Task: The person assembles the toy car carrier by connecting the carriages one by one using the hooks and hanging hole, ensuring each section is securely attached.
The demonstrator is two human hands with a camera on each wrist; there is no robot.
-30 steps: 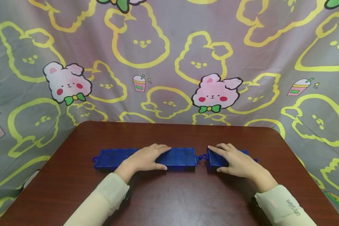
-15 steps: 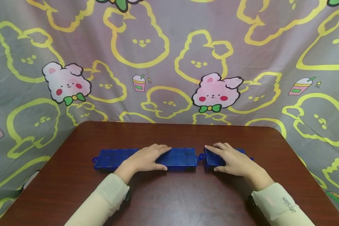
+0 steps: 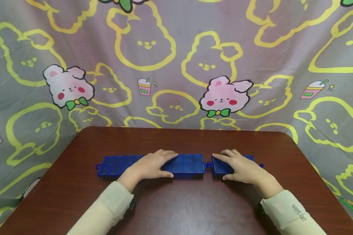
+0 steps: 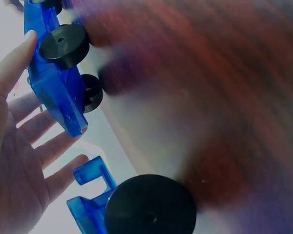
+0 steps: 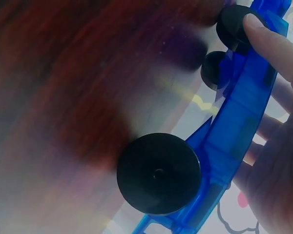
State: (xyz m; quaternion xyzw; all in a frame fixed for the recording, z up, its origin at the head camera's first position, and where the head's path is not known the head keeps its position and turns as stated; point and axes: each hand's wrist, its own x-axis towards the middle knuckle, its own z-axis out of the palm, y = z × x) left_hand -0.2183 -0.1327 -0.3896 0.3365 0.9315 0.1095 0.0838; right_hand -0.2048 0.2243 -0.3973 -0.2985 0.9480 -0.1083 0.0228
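Blue see-through toy train wagons on black wheels stand in a row across the table. My left hand (image 3: 151,166) grips the middle wagon (image 3: 189,163), thumb on the near side and fingers over the far side. A left-hand wagon (image 3: 113,165) extends behind that hand, which hides where the two meet. In the left wrist view a thumb presses close to a black wheel (image 4: 64,46). My right hand (image 3: 244,168) grips the right wagon (image 3: 222,166) across its sides. Between the middle and right wagons, their coupling (image 3: 209,164) ends overlap.
The brown wooden table (image 3: 176,205) has rounded back corners. A grey curtain (image 3: 170,107) with yellow outlines and rabbit faces hangs around its back and sides. Coupling loops stick out at both ends of the row.
The right hand has slid the right wagon leftward, so the gap to the middle wagon has narrowed and their coupling ends now overlap. The left hand has stayed nearly still.
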